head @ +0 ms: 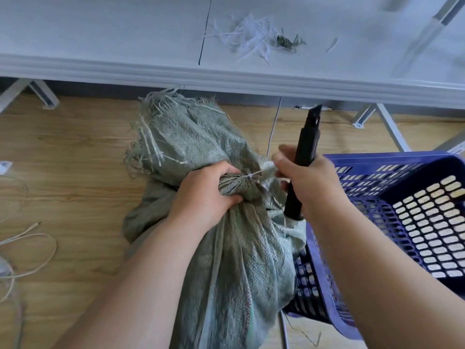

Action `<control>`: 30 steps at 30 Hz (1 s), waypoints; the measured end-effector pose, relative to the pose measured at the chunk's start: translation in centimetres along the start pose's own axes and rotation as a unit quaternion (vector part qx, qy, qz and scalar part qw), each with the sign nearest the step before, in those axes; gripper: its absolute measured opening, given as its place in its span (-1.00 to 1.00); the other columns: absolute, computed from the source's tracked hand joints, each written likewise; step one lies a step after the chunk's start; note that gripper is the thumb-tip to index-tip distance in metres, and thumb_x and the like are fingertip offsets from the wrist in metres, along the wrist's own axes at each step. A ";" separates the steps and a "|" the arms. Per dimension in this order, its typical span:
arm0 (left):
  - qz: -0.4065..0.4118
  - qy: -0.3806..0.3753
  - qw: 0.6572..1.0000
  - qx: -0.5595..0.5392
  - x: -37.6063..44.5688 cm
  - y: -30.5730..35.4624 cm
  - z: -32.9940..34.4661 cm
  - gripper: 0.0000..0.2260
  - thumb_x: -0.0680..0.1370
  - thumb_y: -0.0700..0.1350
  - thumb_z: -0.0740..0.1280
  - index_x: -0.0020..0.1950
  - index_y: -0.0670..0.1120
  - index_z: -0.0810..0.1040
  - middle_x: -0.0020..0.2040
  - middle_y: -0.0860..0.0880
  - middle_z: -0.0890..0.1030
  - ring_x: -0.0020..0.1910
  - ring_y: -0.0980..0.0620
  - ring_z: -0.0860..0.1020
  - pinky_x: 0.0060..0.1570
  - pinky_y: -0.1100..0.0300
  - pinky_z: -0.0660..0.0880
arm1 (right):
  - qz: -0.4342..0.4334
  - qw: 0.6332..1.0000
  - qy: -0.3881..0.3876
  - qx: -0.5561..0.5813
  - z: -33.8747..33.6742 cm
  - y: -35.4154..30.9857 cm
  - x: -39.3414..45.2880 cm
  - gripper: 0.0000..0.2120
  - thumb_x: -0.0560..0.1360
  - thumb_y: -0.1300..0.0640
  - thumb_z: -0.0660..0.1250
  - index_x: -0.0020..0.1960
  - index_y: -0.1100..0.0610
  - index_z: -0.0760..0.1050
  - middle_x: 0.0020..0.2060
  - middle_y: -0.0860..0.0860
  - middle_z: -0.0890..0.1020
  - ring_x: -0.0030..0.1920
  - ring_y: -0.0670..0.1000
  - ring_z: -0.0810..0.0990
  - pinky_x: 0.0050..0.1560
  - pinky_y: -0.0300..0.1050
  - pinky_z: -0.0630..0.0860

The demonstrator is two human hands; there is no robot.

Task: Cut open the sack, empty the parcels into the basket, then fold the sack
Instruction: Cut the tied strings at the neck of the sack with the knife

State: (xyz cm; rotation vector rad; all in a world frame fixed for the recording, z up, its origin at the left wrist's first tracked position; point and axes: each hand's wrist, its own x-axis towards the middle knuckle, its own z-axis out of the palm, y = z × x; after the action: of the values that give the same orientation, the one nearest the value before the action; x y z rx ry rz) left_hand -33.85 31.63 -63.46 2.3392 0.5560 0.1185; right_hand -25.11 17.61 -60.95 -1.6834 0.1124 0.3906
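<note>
Sack (226, 248) upright, tied neck toward 12. Left hand (203, 195) grips neck. Right hand (308, 183) clutches knife (303, 157), blade toward 12, perhaps pinching tie (254, 175). Basket (392, 192) at 3.

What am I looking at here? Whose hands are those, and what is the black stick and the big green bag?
There is just one picture, taken by a camera worn on a person's head, looking down. So the two arms are that person's own. The left hand squeezes the tied neck of a grey-green woven sack standing on the wooden floor. A thin white tie holds the neck shut. The right hand holds a black utility knife, its blade end pointing up, while its fingertips pinch the tie's end. Beside the sack is a blue plastic basket with holes in it. Above is a white table with a little pile of white strips, probably cut earlier.
</note>
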 end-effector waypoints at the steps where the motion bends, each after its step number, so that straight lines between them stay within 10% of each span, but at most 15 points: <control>1: -0.005 0.004 1.000 -0.001 0.0 0.1 0.1 -0.64 0.36 -0.04 0.55 0.11 0.17 0.57 -0.06 0.21 0.58 -0.07 0.17 0.51 -0.08 0.27 0.40 | -0.045 0.996 0.020 -0.069 -0.4 -0.7 -0.1 -0.88 0.45 0.12 0.45 -0.01 0.00 0.63 -0.20 -0.04 0.67 -0.29 -0.09 0.58 -0.24 -0.17 0.56; 8: -0.041 0.019 0.999 -0.010 0.0 0.9 0.3 -0.70 0.34 -0.05 0.55 0.03 0.13 0.60 -0.15 0.16 0.59 -0.12 0.09 0.56 -0.15 0.18 0.48 | -0.137 0.924 -0.094 -0.346 1.4 -0.1 -0.5 -0.87 0.41 0.10 0.47 -0.06 -0.06 0.67 -0.34 -0.07 0.63 -0.37 -0.11 0.56 -0.35 -0.22 0.44; 17: -0.007 -0.032 0.999 -0.003 -0.3 1.2 0.1 -0.57 0.40 0.09 0.48 0.22 0.22 0.44 0.08 0.21 0.54 0.08 0.11 0.51 0.07 0.10 0.49 | -0.119 0.970 -0.067 -0.203 0.5 1.9 0.4 -0.83 0.41 0.16 0.47 -0.26 -0.10 0.60 -0.23 -0.04 0.68 -0.13 0.00 0.64 0.04 0.02 0.58; 22: -0.036 0.075 0.996 -0.010 -0.3 0.8 1.6 -0.66 0.40 0.03 0.50 0.14 0.12 0.54 0.05 0.12 0.63 0.05 0.06 0.57 -0.01 0.18 0.49 | -0.193 0.938 0.023 -0.288 -1.0 0.6 -0.9 -0.81 0.49 -0.04 0.35 0.06 0.00 0.52 -0.01 0.03 0.54 -0.02 0.01 0.48 -0.07 -0.15 0.34; 30: 0.004 0.129 0.992 -0.007 -0.7 1.7 3.2 -0.71 0.37 -0.04 0.52 0.05 0.11 0.57 0.01 0.10 0.65 0.06 0.00 0.57 0.02 0.10 0.50 | -0.026 0.937 -0.117 -0.328 -3.8 2.6 -4.2 -0.55 0.62 -0.18 -0.04 0.16 0.05 0.51 -0.27 -0.06 0.44 -0.11 0.04 0.43 -0.02 -0.06 0.38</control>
State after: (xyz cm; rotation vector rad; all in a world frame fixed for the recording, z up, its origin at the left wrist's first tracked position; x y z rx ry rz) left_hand -33.07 28.23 -64.59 2.3272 0.6689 0.4332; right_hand -29.09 12.85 -61.69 -2.2714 -0.2698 0.6325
